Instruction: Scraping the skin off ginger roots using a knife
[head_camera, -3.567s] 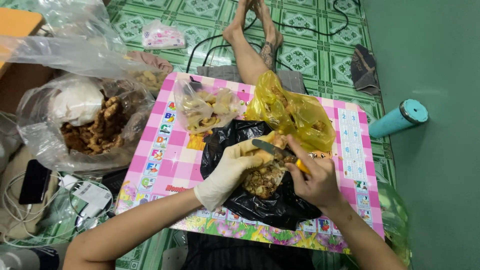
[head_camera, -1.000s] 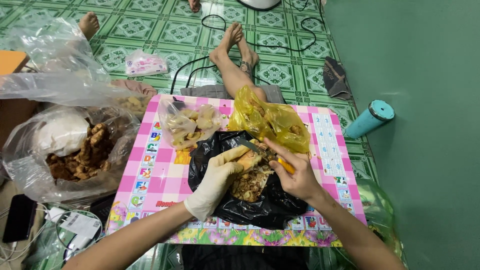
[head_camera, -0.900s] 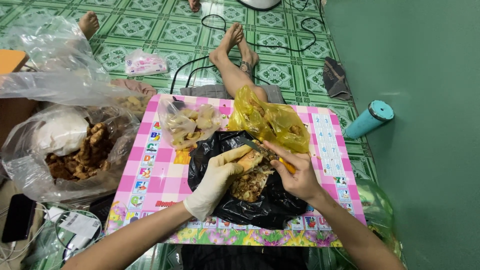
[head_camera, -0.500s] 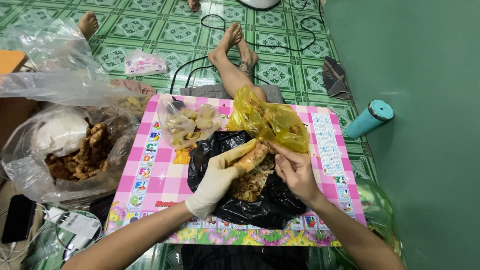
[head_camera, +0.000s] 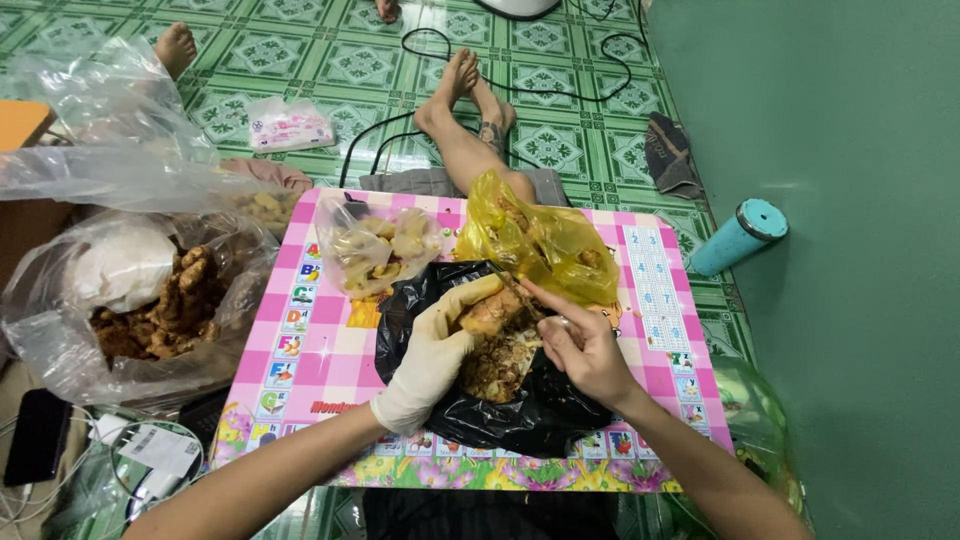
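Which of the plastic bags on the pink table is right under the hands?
The black bag, spread open beneath the gloved left hand and bare right hand. The yellow bag and clear bag sit farther back.

- A teal bottle (head_camera: 738, 236) lies on the green tiled floor (head_camera: 300, 60) by the wall.
- A black phone (head_camera: 36, 450) among white cables (head_camera: 110, 470).
- Another person's bare feet (head_camera: 468, 90).
- A pink packet (head_camera: 290, 126).

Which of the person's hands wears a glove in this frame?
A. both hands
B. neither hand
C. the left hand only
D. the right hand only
C: the left hand wears a pale glove and holds a brown root piece over the black bag, while the right hand is bare.
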